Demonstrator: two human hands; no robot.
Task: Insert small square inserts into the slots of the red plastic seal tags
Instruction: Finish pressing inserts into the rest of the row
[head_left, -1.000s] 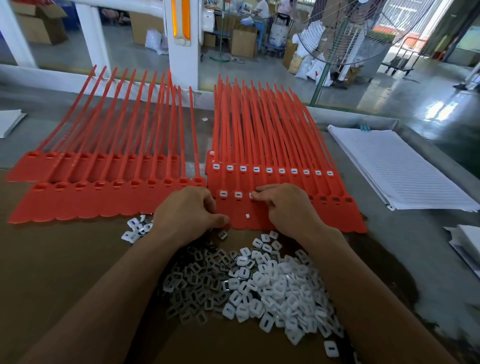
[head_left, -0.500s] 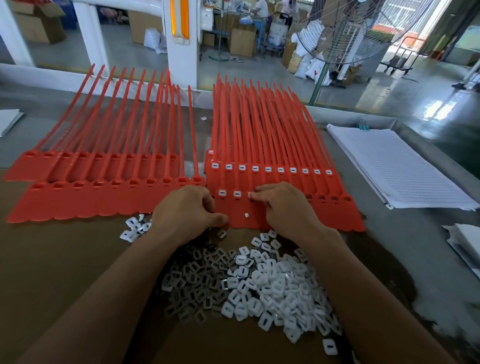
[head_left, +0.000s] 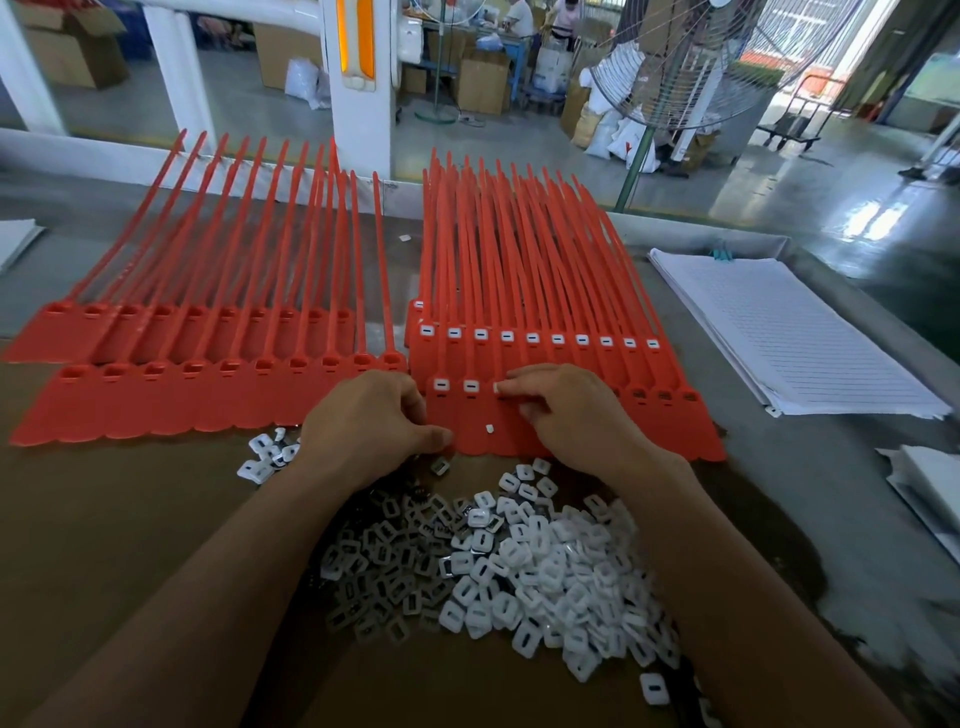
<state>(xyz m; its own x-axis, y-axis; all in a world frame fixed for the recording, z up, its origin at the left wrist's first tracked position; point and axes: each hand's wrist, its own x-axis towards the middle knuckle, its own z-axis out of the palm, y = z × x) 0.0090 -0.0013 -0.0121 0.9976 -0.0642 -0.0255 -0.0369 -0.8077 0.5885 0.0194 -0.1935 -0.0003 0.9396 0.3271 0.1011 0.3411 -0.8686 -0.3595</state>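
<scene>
Nearest, between the two forearms: a heap of small white square plastic inserts (head_left: 519, 561), loose on a sheet of brown cardboard (head_left: 104, 519) laid over the grey desk (head_left: 810, 493).

Just past the heap, found the scalloped near edge of the red plastic seal tags (head_left: 670, 436), joined side by side in a strip, heads toward the body, long tails pointing away.

At the strip's left end, the left hand (head_left: 374, 426), fingers curled, thumb tip set on the near corner of the strip. Could not tell of any load inside the curl.

Over the strip's middle, the right hand (head_left: 566, 410), fingertips bent down and pinching a single white insert (head_left: 497, 387) at the third slot from the left. Immediately left of it, two filled slots (head_left: 441, 385). Past the knuckles to the right, open slots (head_left: 665, 396), with those between hidden under the hand.

Judged the coming move to turn on this: a slot row running left to right across the body, the empty ones rightward of the right hand, the supply nearward behind both wrists. Took the right hand for the nearer to the next slot, and the two hands for about equally near the heap.

Noted a stray white bit (head_left: 489, 428) on the tag face below the fingertips.

Farther off, a second row of filled tags (head_left: 532, 339). To the left, unfilled red strips (head_left: 156, 410). Far right, a stack of lined white paper (head_left: 789, 332).
</scene>
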